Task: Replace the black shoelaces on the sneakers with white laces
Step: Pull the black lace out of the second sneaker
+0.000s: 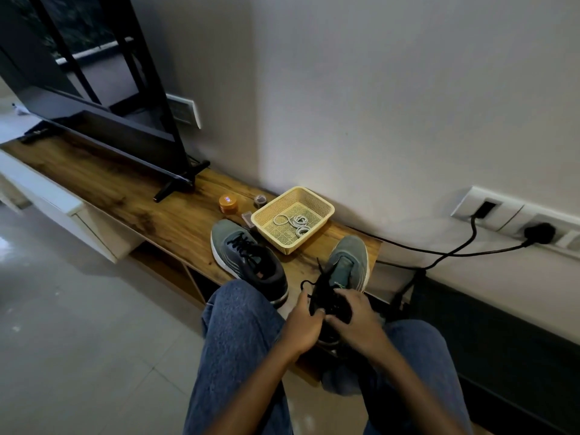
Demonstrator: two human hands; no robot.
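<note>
Two grey-green sneakers stand on a wooden bench. The left sneaker has its black laces threaded and lies untouched. The right sneaker is between my hands, its heel end hidden by them. My left hand pinches the loose black lace, which loops up over the shoe's tongue. My right hand grips the shoe's heel part, fingers curled over it. Coiled white laces lie in a yellow basket behind the shoes.
A small orange tin and two small items sit left of the basket. A TV on black feet fills the bench's left part. Black cables run from wall sockets at right. My jeans-clad knees are below the bench edge.
</note>
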